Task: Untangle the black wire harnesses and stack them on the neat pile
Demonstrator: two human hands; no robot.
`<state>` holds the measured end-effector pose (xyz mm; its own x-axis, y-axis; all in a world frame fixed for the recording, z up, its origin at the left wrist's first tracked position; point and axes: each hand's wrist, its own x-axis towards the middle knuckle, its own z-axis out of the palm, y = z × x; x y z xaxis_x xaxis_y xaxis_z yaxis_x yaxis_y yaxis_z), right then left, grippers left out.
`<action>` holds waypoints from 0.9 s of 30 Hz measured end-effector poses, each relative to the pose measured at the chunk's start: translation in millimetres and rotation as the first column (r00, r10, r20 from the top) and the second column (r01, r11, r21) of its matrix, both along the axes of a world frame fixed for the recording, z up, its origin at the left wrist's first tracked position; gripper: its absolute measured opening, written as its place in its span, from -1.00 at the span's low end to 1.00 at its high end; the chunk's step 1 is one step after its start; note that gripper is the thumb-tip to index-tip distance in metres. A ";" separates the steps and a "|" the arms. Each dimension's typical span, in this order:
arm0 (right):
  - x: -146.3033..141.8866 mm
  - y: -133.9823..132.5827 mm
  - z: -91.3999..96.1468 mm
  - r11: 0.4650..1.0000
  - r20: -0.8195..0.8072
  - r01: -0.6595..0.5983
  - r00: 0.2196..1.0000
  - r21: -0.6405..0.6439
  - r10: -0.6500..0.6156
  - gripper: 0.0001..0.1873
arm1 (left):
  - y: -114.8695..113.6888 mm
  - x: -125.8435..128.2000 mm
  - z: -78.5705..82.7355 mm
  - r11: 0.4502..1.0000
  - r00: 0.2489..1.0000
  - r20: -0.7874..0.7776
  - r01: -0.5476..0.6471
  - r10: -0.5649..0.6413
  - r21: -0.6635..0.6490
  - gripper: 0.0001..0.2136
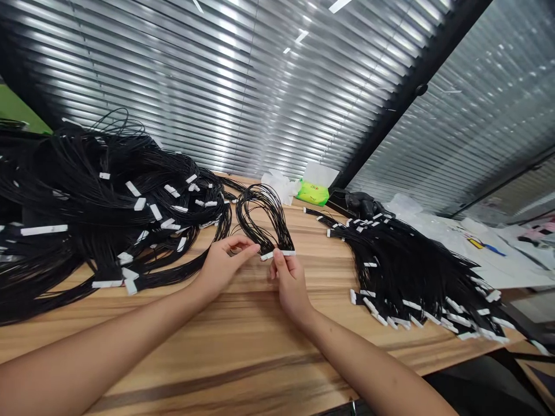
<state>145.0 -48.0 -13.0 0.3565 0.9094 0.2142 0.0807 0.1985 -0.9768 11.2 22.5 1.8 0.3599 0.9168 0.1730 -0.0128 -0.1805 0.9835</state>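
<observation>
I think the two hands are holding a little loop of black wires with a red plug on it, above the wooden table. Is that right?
Almost! The plug is white, not red, as the head view shows. The left hand and right hand are holding a little loop of black wires with a white plug on it, above the wooden table.

Glossy wires (260, 208), plastic connectors (277, 253), wood-grain tabletop (260, 323)
</observation>
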 end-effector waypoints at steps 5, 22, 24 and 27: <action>-1.4 2.0 -1.5 1.000 -0.109 -0.023 0.994 -0.012 0.022 -0.61 | 0.8 0.5 -3.3 0.990 0.978 0.188 0.105 -0.086 -0.092 -0.85; 5.7 8.3 -2.0 0.993 -0.344 0.118 0.933 0.019 -0.104 -0.62 | 17.9 2.3 -8.5 0.941 0.853 0.484 -0.025 0.196 -0.337 -0.82; 5.6 6.6 -0.9 0.991 -0.324 0.125 0.940 0.041 -0.105 -0.63 | 15.6 2.5 -11.6 0.964 0.905 0.369 -0.129 0.210 -0.233 -0.78; 5.1 5.1 1.0 0.990 -0.295 0.128 0.950 0.052 -0.107 -0.63 | 10.3 1.1 -14.2 0.952 0.939 0.182 -0.304 0.291 0.047 -0.69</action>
<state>150.1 -42.9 -12.0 0.5163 0.8438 0.1466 -0.1777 0.2730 -0.9455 12.3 32.7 -12.4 0.0318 0.9598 0.2787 -0.1141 -0.2736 0.9551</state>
